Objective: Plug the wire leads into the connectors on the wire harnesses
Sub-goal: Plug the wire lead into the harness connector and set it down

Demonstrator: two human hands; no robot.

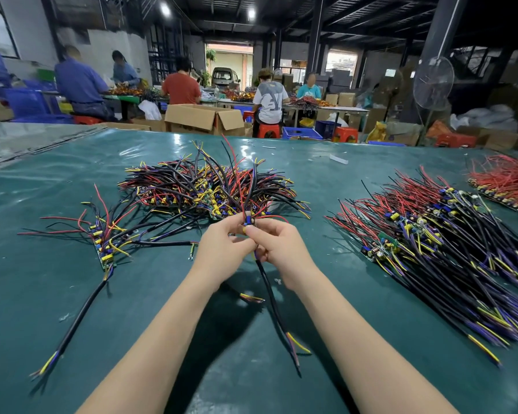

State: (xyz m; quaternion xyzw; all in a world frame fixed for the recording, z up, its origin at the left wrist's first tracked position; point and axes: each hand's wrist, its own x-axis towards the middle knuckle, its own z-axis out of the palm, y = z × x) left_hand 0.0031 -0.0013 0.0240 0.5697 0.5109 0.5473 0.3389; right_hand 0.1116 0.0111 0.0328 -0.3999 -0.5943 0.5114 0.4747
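My left hand [222, 249] and my right hand [277, 245] meet over the middle of the green table, both pinching one wire harness [248, 221] with a small blue and yellow connector at the fingertips. Its black cable [271, 294] hangs from my right hand toward me and ends in yellow, red and purple leads [295, 345]. Red and black leads rise from the connector. Just behind my hands lies a tangled pile of harnesses [210, 183].
A small group of harnesses [103, 237] with a long black cable lies at the left. A large ordered stack [431, 240] fills the right, with a red-wire bundle [506, 180] behind it. Several people work at far tables among cardboard boxes [204, 118] and a fan [432, 83].
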